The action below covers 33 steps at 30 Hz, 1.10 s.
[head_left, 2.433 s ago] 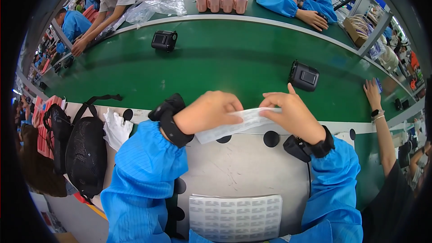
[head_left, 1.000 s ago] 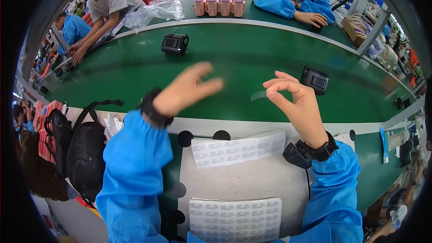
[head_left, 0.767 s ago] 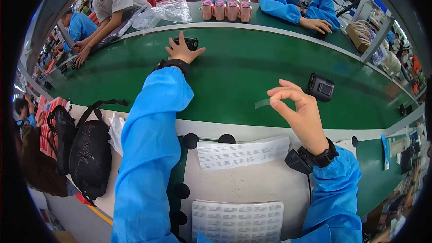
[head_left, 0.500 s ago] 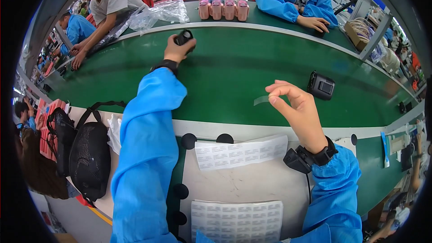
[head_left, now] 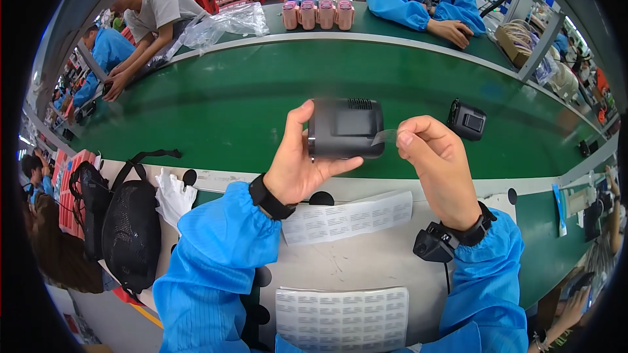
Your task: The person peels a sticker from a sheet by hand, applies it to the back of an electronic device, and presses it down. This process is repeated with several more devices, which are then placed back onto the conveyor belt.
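Note:
My left hand (head_left: pixel 299 157) is wrapped round a black, rounded, box-like device (head_left: pixel 350 124) with a row of vent slots along its top edge. Between thumb and fingertips, my right hand (head_left: pixel 435 150) pinches a small clear sticker (head_left: pixel 384 136), whose free end lies over the device's right lower corner. Whether it is stuck there I cannot tell. A similar black device (head_left: pixel 467 119) sits on the green belt to the right. Below my hands, a strip of printed labels (head_left: pixel 350 217) and a larger label sheet (head_left: pixel 341 320) lie on the pale worktop.
The green belt (head_left: pixel 216 101) runs across in front of me. Beyond it stand several pink devices (head_left: pixel 318 14) and crumpled plastic bags (head_left: pixel 226 26). Two co-workers sit across the belt. A black mesh bag (head_left: pixel 133 235) and a white glove (head_left: pixel 173 197) lie at left.
My left hand has come back from the far side of the belt, bringing the black device in front of me. My right hand stays about where it was, still holding the sticker.

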Each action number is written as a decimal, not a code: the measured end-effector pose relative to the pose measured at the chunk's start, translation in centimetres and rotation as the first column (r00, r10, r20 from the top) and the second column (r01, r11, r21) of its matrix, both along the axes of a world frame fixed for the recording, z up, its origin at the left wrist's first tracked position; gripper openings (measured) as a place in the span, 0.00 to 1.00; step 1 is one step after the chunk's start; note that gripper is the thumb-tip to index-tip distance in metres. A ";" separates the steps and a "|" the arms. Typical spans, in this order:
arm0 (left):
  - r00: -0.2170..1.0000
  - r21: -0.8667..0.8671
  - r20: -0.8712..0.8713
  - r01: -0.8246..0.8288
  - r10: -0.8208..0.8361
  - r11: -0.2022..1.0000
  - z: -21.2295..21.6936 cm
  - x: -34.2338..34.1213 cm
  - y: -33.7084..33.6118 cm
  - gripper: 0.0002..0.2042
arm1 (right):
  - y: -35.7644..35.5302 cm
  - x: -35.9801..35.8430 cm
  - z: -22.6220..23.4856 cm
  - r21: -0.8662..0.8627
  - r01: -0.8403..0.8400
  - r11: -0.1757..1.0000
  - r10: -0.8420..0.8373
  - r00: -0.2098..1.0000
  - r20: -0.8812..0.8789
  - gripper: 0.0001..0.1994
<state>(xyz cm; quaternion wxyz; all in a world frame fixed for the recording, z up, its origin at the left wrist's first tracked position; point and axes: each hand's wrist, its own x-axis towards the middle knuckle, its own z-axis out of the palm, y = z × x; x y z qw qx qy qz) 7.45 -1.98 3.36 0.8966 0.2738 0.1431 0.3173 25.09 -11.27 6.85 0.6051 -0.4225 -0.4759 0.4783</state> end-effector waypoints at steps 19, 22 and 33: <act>0.965 0.330 -0.224 -0.054 0.134 0.942 1.2 0.2 -2.3 0.23 | -0.4 -0.5 0.3 -0.053 -0.030 0.998 0.034 0.996 0.079 0.02; 0.972 0.350 -0.178 -0.080 0.150 0.933 1.0 0.3 -2.4 0.22 | -0.4 -0.5 0.6 -0.063 -0.025 0.998 0.030 0.996 0.082 0.02; 0.950 0.477 -0.211 -0.106 0.231 0.872 1.6 0.4 -3.3 0.30 | -0.4 -0.2 0.3 -0.052 0.015 0.999 -0.008 0.990 0.138 0.02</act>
